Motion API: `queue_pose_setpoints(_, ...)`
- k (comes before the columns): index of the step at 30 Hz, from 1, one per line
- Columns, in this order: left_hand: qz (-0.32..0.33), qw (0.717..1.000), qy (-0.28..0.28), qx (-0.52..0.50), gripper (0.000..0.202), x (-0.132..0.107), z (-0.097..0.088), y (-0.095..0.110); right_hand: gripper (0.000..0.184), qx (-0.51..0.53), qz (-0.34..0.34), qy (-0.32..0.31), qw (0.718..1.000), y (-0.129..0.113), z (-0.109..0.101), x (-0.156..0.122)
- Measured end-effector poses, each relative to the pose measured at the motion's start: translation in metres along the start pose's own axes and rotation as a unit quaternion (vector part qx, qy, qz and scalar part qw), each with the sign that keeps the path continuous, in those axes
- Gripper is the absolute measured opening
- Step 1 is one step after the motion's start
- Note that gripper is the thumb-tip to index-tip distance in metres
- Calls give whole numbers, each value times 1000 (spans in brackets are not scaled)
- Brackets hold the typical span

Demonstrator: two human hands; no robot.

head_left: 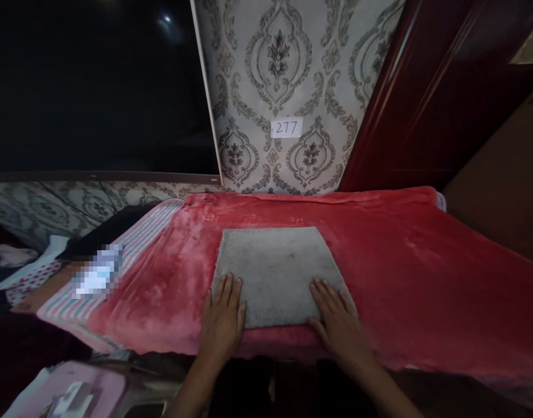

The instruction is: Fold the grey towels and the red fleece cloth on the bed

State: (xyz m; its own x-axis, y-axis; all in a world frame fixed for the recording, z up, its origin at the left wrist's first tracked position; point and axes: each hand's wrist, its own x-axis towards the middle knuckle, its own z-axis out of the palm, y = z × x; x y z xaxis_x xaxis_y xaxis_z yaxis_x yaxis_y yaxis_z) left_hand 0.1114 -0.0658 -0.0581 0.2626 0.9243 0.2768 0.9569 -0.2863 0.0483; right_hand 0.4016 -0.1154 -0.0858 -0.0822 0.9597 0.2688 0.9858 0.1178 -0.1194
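Left hand [223,319]: flat and open, fingers spread a little, pressing on the near left corner of the cloth [275,273]. It holds nothing.
Right hand [338,322]: flat and open too, lying on the near right corner of the cloth. It holds nothing.
Cloth: gray and square, lying flat on the blanket [401,273], near the front edge, between the two hands.
Blanket: red and fuzzy, spread over the bed.
Sheet [131,249]: striped, peeking out at the blanket's left side.
Wall [292,75]: gray with curly shapes.
Tag [286,128]: small and white, stuck on the wall, says 277.
Door [432,87]: dark red, to the right of the wall.
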Motion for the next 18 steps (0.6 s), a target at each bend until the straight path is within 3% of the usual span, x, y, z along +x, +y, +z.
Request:
queue_pose_setpoints(3, 8, 999, 11, -31, 54, -3, 2, -3, 57, -18, 53, 38, 998, 32, -8, -3)
queue_pose_setpoints(5, 12, 998, 22, -56, 52, -1, -3, -5, 55, -10, 43, 67, 997, 29, -23, 14)
queue_pose_setpoints(7, 11, 997, 37, -70, 50, 12, -15, -4, 55, 10, -5, 76, 997, 4, -39, 44)
queue_pose_setpoints(9, 10, 997, 38, -70, 52, 35, -31, -2, 55, 35, -68, 33, 997, -35, -50, 82)
queue_pose_setpoints(13, -8, 998, -30, -59, 58, 95, -47, 3, 58, 76, -140, -54, 986, -105, -48, 149)
queue_pose_setpoints(15, -16, 996, -66, -49, 56, 114, -41, 3, 57, 88, -143, -76, 983, -119, -37, 166)
queue_pose_setpoints(18, -8, 996, -87, -35, 55, 122, -22, 1, 56, 89, -135, -89, 983, -111, -20, 175)
